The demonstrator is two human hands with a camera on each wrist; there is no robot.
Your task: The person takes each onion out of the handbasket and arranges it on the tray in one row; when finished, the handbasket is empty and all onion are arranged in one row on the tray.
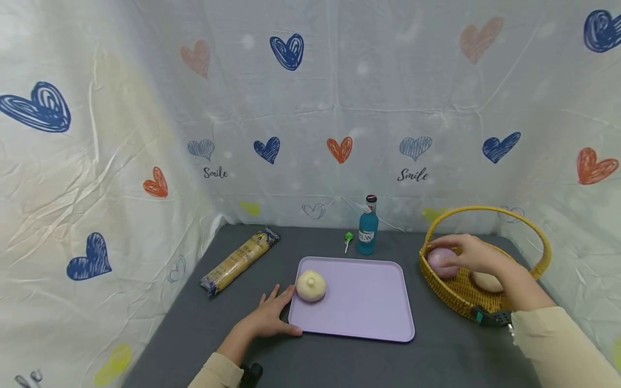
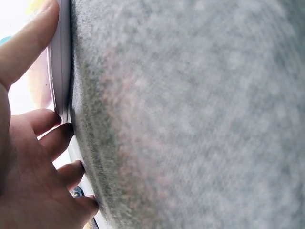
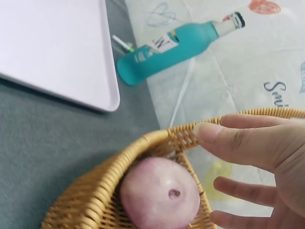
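Purple onion (image 3: 159, 193) sits just under the right hand (image 1: 473, 253), spread and gripping nothing, while the left hand (image 1: 267, 318), spread too, touches the tray (image 1: 359, 296), way farther off.

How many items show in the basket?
2: an onion at the left of the basket, a pale item right of it, partly behind the right arm; others may be hidden.
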